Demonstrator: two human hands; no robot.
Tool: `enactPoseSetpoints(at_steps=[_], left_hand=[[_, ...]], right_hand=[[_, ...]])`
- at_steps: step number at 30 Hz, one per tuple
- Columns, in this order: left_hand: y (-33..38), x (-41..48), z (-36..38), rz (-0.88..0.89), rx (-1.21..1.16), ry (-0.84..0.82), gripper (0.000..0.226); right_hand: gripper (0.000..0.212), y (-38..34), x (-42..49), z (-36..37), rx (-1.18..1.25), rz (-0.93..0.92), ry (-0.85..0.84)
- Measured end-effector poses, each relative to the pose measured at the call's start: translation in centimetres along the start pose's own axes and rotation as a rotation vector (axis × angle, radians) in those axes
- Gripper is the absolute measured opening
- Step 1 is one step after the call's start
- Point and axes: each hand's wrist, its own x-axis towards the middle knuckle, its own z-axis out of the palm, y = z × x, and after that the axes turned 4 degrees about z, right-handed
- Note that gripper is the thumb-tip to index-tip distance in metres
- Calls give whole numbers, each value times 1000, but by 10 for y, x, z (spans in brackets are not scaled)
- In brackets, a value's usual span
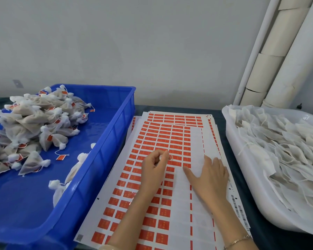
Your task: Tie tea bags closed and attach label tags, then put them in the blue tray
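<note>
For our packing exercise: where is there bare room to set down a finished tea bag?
The blue tray has bare floor along its near edge and by its far right corner. Crowded: the tea bag pile at its far left, the full white tub, the label sheets in between.

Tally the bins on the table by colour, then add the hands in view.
Blue tray: 1
White tub: 1
Hands: 2 (left hand pinching a label tag, right hand flat on the label sheets)
Total: 4
</note>
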Motion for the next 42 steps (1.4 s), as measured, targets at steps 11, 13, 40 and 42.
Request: enactPoseSetpoints(at_steps=[11,13,40,42], left_hand=[[0,-1,-2,-21,-36,31,22],[1,-2,-2,-21,-45,45,21],[12,13,14,132,405,-280,15],[12,14,12,129,435,-325,22]], right_hand=[[71,-5,24,-26,758,215,62],[55,2,28,-33,824,252,-74],[28,34,43,-42,1142,249,-636],[35,33,42,-43,1161,234,-650]])
